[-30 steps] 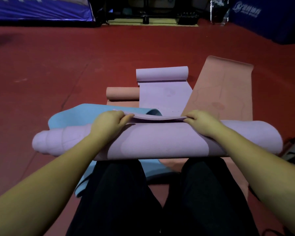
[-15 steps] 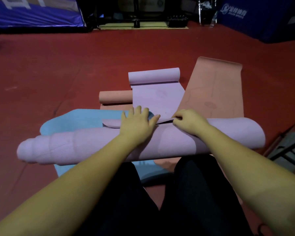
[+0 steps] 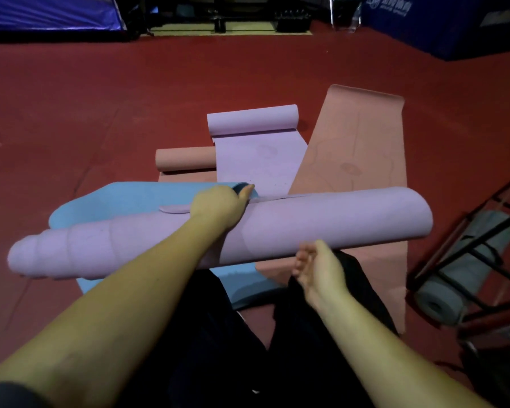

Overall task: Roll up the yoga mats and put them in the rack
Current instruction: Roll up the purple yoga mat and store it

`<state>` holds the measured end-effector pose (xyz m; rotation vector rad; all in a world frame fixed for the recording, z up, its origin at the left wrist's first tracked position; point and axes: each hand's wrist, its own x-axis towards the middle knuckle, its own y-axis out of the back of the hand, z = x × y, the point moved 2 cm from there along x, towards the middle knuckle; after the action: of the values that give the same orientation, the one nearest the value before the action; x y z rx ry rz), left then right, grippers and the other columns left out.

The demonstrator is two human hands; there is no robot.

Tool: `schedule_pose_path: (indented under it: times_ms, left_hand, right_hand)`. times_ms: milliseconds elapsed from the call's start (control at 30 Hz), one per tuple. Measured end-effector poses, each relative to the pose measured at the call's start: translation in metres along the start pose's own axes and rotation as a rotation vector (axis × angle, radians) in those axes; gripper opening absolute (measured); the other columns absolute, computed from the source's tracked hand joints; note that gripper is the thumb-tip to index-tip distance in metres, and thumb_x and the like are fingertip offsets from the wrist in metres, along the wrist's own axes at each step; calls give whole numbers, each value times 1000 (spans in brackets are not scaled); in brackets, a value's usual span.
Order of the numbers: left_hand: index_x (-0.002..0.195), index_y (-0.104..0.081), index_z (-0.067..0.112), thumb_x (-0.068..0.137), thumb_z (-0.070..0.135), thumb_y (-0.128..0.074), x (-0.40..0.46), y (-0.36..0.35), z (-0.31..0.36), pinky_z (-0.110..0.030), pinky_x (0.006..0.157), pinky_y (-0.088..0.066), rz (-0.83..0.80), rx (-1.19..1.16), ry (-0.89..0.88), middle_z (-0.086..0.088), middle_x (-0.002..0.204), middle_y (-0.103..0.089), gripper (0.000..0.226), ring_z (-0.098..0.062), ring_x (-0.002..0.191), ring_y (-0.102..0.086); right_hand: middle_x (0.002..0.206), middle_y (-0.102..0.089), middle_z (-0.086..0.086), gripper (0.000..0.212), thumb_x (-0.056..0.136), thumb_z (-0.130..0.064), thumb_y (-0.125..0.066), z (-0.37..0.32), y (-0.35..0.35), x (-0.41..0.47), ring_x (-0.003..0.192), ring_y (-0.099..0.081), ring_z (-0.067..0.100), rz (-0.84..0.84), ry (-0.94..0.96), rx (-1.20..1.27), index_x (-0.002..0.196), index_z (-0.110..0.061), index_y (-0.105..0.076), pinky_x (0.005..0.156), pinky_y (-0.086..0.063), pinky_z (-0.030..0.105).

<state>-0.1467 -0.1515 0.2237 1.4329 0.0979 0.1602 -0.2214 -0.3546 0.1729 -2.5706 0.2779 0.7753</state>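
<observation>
At lower centre the right hand (image 3: 318, 267) hangs loosely curled, palm up, holding nothing, just under the rolled purple mat (image 3: 321, 225). That roll lies across mid-frame, its left end telescoped. The left hand (image 3: 217, 206) grips over its top, fingers hidden behind. Beyond lie a blue mat (image 3: 124, 198), 1 half-unrolled purple mat (image 3: 256, 160) and pink mats (image 3: 357, 142). The rack (image 3: 465, 254) stands at right.

You have red floor (image 3: 100, 119) all around you, blue padding (image 3: 42, 13) along the far wall, and dark equipment (image 3: 218, 13) there.
</observation>
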Motion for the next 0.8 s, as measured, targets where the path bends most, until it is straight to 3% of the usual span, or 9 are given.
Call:
schedule_pose_path:
  times_ms: [100,167,200,333,433,533,633,733,800]
  left_hand:
    - [101,-70,7,102,60,-22,7,-1,4,-37,76,-38,-30,-7,-9,-18,112,-67,72,-36,103,-61]
    - [96,-70,7,102,59,-25,10,-1,5,-36,73,-36,-26,-21,-15,-18,108,-68,69,-36,101,-60]
    - [92,-69,8,102,59,-26,10,-1,7,-35,72,-36,-15,-27,-19,-18,105,-68,68,-36,99,-60]
    - [83,-68,10,101,59,-28,0,3,8,-35,69,-38,67,-20,-29,-16,95,-69,66,-36,91,-62]
    - [75,-67,10,101,61,-27,-2,27,3,-36,66,-40,169,-30,-11,-16,86,-70,70,-37,85,-63]
    - [89,-73,7,102,59,-25,3,72,9,-39,77,-45,285,-105,64,-18,95,-71,72,-38,92,-64]
    - [109,-73,9,105,51,-24,7,121,22,-39,85,-44,351,-310,145,-19,111,-69,64,-40,106,-61]
    - [115,-69,10,107,44,-23,11,153,34,-40,86,-43,395,-534,122,-19,118,-67,58,-40,110,-59]
    - [120,-66,10,106,40,-22,10,166,41,-42,95,-42,357,-712,154,-19,125,-63,56,-39,114,-56]
  right_hand:
    - [83,-64,13,28,100,-21,-33,41,5,15,76,-64,26,54,-403,150,91,-5,-54,59,-53,30]
    - [118,-59,17,37,102,-33,-30,50,-2,28,114,-59,35,71,-415,192,115,-5,-51,89,-52,45]
    - [127,-56,16,41,100,-36,-33,49,-7,32,120,-54,36,68,-380,224,121,-6,-52,97,-47,50]
    - [122,-65,16,43,93,-37,-40,32,-33,31,106,-60,34,71,-322,433,123,-19,-65,83,-50,52]
    - [118,-68,11,42,95,-41,-39,0,-57,21,110,-61,34,21,-201,492,119,-25,-68,95,-48,54]
    - [121,-70,2,49,94,-50,-36,-61,-95,14,114,-62,31,-139,-20,563,122,-25,-67,105,-43,52]
    - [115,-69,-4,52,96,-52,-32,-129,-128,-3,109,-64,24,-129,182,468,125,-22,-64,97,-50,40]
    - [100,-72,-5,40,97,-49,-35,-177,-145,-29,93,-67,22,-162,329,441,94,-26,-66,95,-52,38]
    - [99,-71,-3,37,99,-49,-35,-195,-147,-48,92,-65,23,-189,404,436,89,-27,-64,97,-50,38]
